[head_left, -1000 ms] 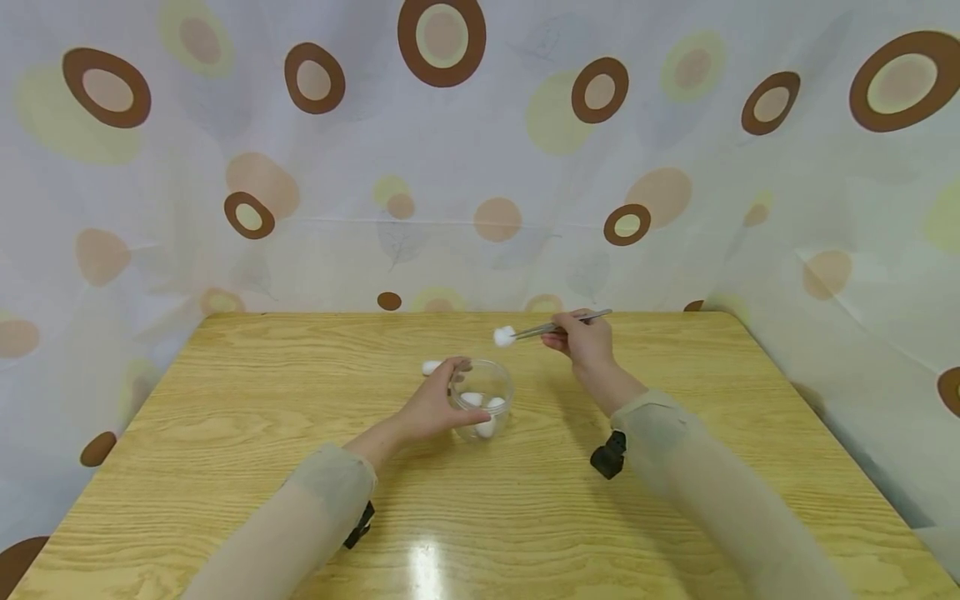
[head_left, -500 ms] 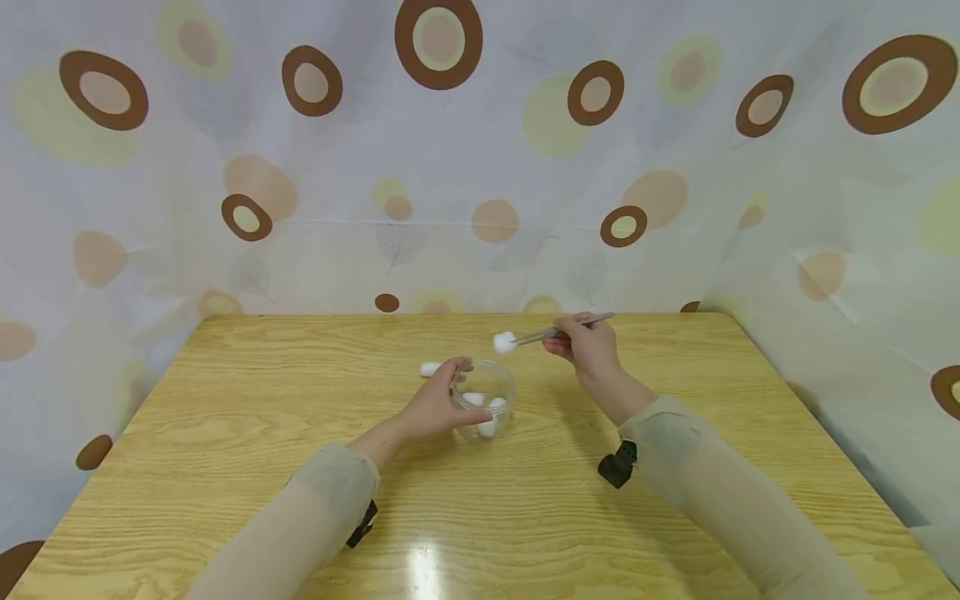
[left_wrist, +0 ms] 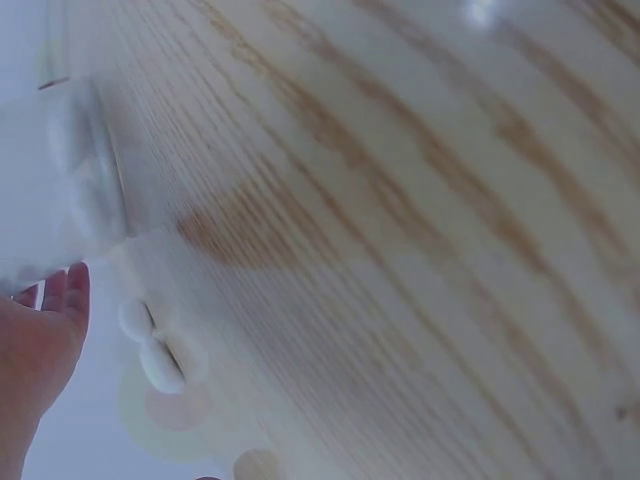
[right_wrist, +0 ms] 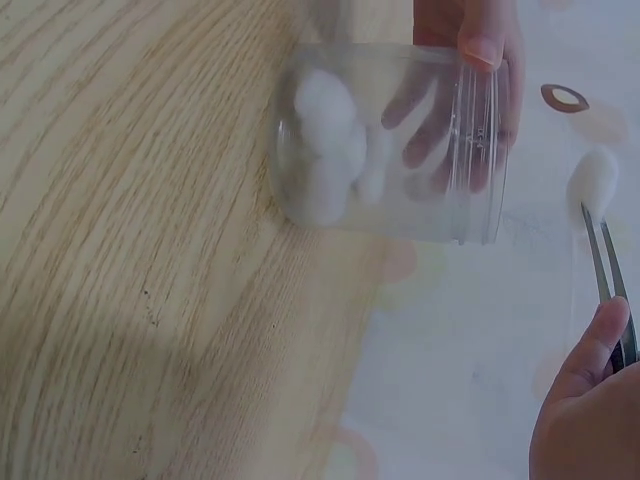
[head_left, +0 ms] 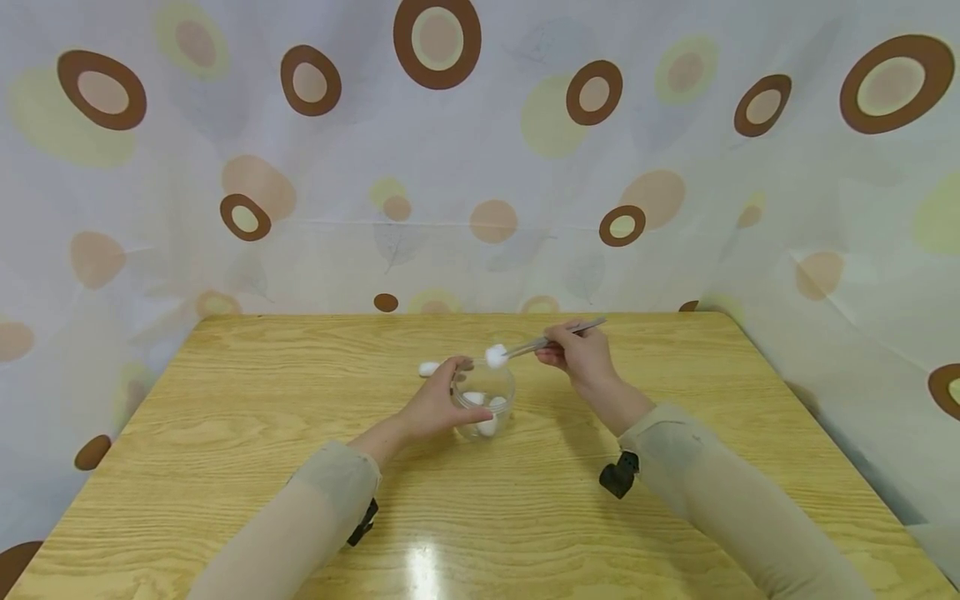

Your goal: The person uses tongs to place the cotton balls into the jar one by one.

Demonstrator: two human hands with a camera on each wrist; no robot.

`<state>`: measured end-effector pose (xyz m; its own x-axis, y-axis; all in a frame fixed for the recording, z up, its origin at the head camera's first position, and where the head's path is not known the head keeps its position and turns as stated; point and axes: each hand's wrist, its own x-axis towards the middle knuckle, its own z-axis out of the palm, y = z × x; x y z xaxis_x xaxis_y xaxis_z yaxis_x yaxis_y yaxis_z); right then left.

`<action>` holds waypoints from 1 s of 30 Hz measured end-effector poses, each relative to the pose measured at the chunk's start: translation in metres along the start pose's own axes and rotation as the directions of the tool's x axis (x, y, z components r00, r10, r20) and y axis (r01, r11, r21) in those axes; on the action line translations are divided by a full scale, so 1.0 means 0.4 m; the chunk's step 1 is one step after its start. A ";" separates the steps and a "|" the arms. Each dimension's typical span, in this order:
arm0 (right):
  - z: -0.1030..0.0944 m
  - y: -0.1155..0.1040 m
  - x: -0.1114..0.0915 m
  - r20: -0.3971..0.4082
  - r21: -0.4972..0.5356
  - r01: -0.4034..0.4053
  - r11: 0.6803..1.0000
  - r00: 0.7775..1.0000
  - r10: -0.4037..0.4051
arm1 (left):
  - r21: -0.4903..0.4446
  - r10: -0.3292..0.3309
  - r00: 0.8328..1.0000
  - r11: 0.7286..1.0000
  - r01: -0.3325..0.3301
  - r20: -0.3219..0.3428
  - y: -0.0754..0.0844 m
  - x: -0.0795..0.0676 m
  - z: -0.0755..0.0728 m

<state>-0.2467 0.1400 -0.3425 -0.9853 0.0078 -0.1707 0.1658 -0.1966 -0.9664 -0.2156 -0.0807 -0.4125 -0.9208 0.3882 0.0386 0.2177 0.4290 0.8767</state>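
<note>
My left hand grips a clear plastic jar standing on the table, thumb and fingers spread round its sides. Several white cotton balls lie at the bottom of the jar. With my right hand I pinch metal tweezers; a white cotton ball is caught in their tips, just above the jar's far rim. In the right wrist view this cotton ball appears apart from the jar mouth.
Beyond my left hand, loose cotton balls lie on the wooden table; the left wrist view shows two. A patterned cloth hangs behind the table and along its sides.
My right hand has lowered the tweezers and cotton ball, moving slightly left toward the jar rim. The left hand and jar have hardly moved.
</note>
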 end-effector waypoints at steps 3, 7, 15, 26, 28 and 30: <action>0.002 0.005 -0.005 0.015 -0.023 -0.002 1.000 1.000 0.003 | -0.003 -0.002 1.000 1.000 0.002 -0.002 0.001 0.000 0.000; 0.004 0.014 -0.010 0.028 -0.060 0.009 0.998 1.000 -0.007 | -0.018 -0.027 1.000 0.999 0.027 -0.005 0.001 0.003 0.002; 0.008 0.022 -0.017 0.017 -0.134 0.057 0.989 0.998 -0.055 | -0.015 -0.040 0.999 0.999 0.039 -0.016 -0.006 0.009 0.004; 0.003 0.026 -0.015 -0.003 -0.164 0.061 0.985 0.998 -0.063 | -0.011 -0.042 0.999 0.999 0.042 -0.008 0.000 0.005 0.002; 0.002 0.026 -0.014 -0.001 -0.163 0.063 0.985 0.998 -0.064 | -0.009 -0.040 0.999 0.999 0.040 -0.009 0.000 0.005 0.002; 0.001 0.026 -0.014 0.000 -0.160 0.065 0.985 0.998 -0.065 | -0.012 -0.036 0.999 0.999 0.036 -0.012 0.001 0.004 0.003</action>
<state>-0.2393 0.1375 -0.3514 -0.9940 0.0211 -0.1072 0.1064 -0.0362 -0.9937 -0.2165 -0.0790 -0.4125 -0.9319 0.3626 0.0132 0.1809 0.4329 0.8831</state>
